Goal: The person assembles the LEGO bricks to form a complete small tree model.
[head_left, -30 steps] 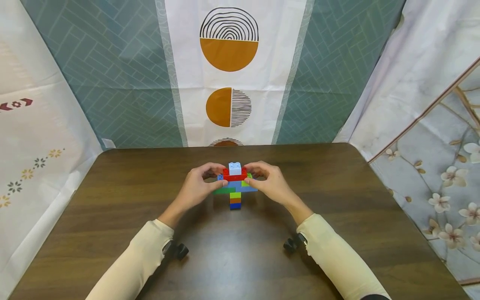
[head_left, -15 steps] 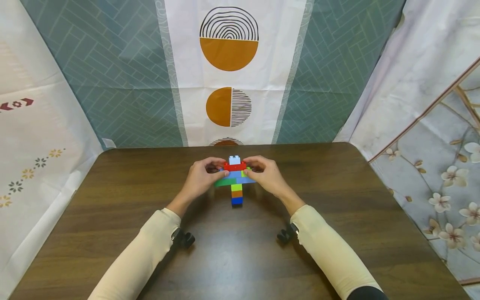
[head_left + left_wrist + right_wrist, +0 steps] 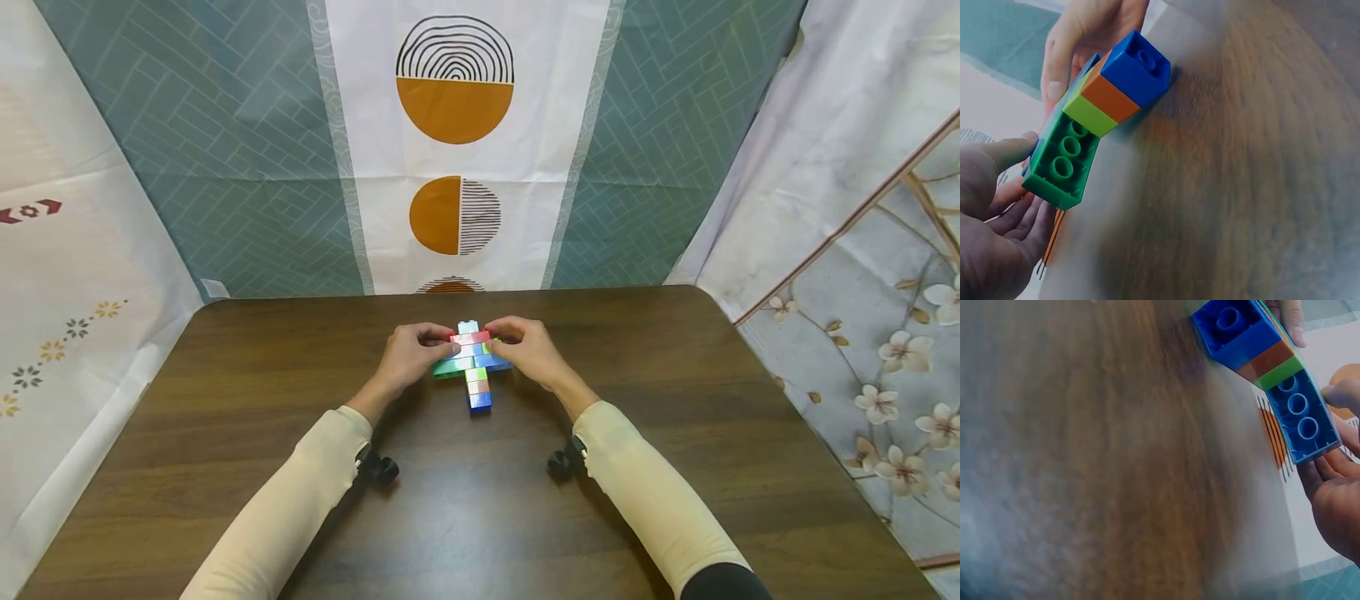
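Both hands hold one toy-brick build up over the far middle of the table, its front faces tipped upward. A white brick (image 3: 467, 327) tops it, above a red brick (image 3: 472, 337). A green brick (image 3: 450, 367) and a light blue brick (image 3: 1300, 412) form side arms. Below them runs a stem of lime, orange (image 3: 1110, 94) and dark blue (image 3: 480, 402) bricks. My left hand (image 3: 405, 358) pinches the left side, thumb in front. On the right side, my right hand (image 3: 528, 354) pinches likewise. Hollow undersides show in both wrist views; the back is hidden.
The brown wooden table (image 3: 465, 517) extends around the hands. Behind its far edge hangs a patterned cloth (image 3: 465, 100). More cloths hang at the left (image 3: 82, 275) and right (image 3: 825, 250). A small black device sits at each wrist.
The build has tipped back: the white brick's top studs have turned out of sight and the front faces now catch light. Its stem slants rightward. Both wrists have drawn closer together.
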A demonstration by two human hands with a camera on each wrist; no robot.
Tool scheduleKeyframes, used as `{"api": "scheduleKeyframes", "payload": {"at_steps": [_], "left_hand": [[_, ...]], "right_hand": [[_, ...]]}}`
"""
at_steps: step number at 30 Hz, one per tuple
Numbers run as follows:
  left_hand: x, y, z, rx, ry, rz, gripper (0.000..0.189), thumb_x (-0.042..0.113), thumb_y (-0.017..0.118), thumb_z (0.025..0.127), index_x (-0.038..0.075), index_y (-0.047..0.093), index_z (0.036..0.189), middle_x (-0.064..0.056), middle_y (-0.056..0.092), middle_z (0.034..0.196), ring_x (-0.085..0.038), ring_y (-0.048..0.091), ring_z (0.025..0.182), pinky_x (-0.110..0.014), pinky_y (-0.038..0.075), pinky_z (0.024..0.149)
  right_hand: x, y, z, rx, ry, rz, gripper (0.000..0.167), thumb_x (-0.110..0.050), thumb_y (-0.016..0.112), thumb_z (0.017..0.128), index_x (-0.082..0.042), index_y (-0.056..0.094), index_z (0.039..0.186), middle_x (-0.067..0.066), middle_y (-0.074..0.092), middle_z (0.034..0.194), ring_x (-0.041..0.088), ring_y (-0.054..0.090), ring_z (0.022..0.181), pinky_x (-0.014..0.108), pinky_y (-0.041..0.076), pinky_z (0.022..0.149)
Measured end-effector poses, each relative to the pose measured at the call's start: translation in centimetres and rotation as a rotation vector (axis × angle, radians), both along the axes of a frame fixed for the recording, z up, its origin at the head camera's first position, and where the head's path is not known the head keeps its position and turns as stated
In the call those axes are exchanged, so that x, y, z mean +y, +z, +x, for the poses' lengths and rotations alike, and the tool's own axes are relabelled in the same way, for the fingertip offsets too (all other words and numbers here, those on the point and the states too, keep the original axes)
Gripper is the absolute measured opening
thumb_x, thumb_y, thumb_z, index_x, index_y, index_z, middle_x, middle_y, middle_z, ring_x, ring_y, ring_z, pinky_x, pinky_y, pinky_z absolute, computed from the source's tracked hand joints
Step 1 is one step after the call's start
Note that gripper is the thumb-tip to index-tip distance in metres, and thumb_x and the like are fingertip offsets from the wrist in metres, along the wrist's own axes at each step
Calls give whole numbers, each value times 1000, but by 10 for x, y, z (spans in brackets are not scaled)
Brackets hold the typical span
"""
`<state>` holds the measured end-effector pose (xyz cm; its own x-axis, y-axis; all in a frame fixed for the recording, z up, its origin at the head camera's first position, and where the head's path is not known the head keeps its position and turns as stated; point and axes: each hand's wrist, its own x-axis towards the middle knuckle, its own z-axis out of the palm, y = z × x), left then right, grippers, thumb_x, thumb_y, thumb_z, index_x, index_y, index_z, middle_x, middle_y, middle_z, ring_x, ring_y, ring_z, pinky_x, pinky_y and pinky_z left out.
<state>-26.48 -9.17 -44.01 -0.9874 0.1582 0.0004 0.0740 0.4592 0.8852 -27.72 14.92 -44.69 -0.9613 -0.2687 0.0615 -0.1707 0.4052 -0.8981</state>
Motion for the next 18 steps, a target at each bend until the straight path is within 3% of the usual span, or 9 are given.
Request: {"api": "scheduleKeyframes", "payload": {"at_steps": [10,18], "left_hand": [[4,-15,-11,-17,4,-38,33,30,77,93,10,75,120,-11,73,124,-29,63,112,-44,52,102],[4,-15,-12,0,-2,-44,33,29,75,95,9,75,121,-12,73,124,-30,62,112,-45,51,103]], "right_hand": [[0,-14,-8,-52,-25,32,29,-17,71,96,-12,71,125,9,70,127,28,62,116,44,53,108],[-1,-14,-9,-62,-14,30,28,-16,70,97,-11,72,124,9,69,128,28,62,116,45,53,108]]}}
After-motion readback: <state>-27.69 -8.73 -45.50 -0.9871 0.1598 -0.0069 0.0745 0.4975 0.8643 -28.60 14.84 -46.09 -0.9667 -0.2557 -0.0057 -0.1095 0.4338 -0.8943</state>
